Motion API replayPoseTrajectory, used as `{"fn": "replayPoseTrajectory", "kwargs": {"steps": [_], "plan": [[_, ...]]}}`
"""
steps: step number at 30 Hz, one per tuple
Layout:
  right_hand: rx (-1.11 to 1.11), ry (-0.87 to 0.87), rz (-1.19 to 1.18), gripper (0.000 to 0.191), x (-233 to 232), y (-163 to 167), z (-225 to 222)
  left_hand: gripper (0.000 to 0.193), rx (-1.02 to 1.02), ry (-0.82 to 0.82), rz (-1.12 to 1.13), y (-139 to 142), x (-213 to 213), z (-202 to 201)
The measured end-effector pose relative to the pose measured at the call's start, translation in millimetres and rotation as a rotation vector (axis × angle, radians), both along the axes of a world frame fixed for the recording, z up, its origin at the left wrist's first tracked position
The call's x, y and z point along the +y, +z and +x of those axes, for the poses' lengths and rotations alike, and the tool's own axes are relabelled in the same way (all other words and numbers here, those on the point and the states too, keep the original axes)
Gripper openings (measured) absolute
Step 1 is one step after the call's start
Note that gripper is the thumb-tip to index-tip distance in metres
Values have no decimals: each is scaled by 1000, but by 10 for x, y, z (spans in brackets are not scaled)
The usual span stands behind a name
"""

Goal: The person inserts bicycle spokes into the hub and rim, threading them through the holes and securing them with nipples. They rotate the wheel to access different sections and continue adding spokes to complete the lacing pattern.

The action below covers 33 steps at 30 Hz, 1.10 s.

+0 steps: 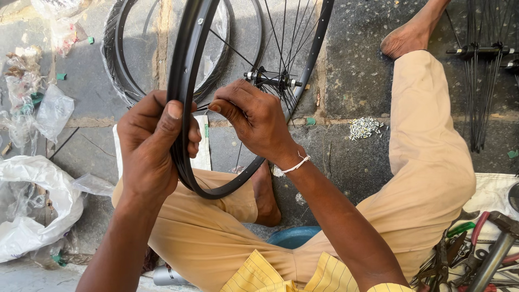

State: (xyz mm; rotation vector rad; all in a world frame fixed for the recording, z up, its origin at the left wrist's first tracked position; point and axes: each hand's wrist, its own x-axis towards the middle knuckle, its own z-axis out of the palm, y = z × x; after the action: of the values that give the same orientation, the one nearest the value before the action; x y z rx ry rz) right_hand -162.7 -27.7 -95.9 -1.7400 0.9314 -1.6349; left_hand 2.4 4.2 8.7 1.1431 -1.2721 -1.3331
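A black bicycle wheel rim [186,65] stands upright in front of me, with thin spokes running to a hub [270,79] at its middle. My left hand [154,143] wraps around the rim's near edge and grips it. My right hand [254,121] reaches inside the rim, with its fingertips pinched on a spoke end right by the rim's inner face. What is between those fingertips is too small to make out.
More black rims wrapped in plastic [127,59] lie on the stone floor behind. A pile of small metal nipples [365,127] sits to the right. Hubs with loose spokes [481,54] lie at top right. Hand tools [476,249] lie at bottom right, plastic bags [32,200] at left.
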Motion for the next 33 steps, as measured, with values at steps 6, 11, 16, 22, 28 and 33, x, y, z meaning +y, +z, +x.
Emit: {"fn": "replayPoseTrajectory", "kwargs": {"steps": [6,11,16,22,28,33], "plan": [[-43,39,39,17,81,-13,15,40,-133,-9,-110,8,74,0],[-77,53,6,17,100,-33,-32,37,-53,-70,-147,-4,48,-25],[-79,16,38,19,68,-64,-55,32,-163,81,-106,-54,33,-42],[-83,25,59,18,79,-99,-53,44,-101,3,-278,-210,-2,30],[-126,39,59,18,116,-99,-49,49,803,-222,113,-465,-262,-13],[-115,21,70,15,146,-98,-28,42,815,-441,99,-575,-264,-84]]}}
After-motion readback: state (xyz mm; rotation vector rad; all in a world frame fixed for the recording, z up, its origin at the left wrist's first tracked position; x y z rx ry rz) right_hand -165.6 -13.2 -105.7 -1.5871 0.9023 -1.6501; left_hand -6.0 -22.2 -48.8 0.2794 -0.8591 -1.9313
